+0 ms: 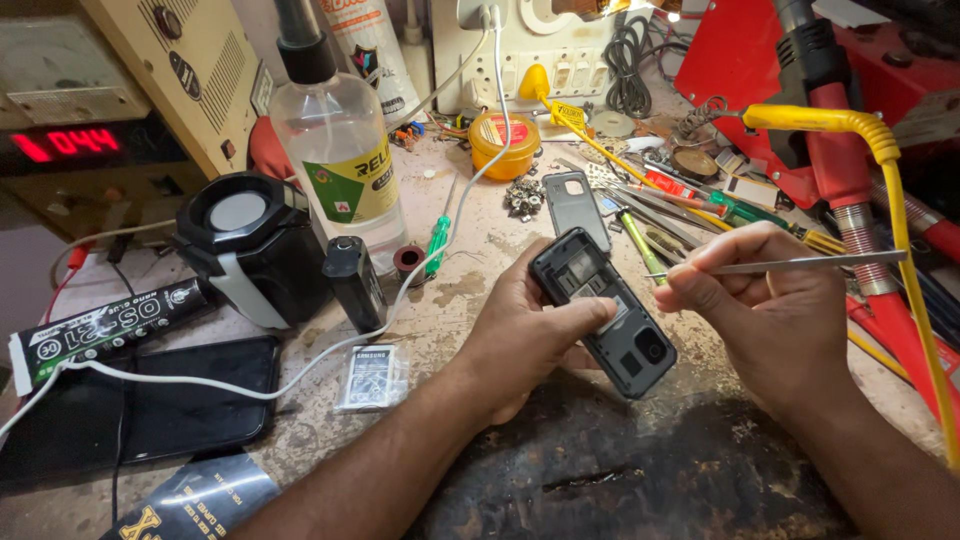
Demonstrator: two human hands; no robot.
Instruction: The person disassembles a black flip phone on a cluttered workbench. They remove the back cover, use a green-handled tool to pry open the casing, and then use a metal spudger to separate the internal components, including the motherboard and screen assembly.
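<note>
Dark plastic, the opened phone (601, 310) sits back-side up at the centre of the head view, tilted with its top toward eleven o'clock above the scarred bench (470, 290). The left hand (520, 335) clamps it, thumb pressed across the bare battery bay. At three o'clock the right hand (765, 300) pinches metal tweezers (800, 265), fingers closed on them; the tips seem to reach the phone's upper edge, though they blur. A loose battery (370, 378) lies at nine o'clock, a grey back cover (577, 208) at twelve.
</note>
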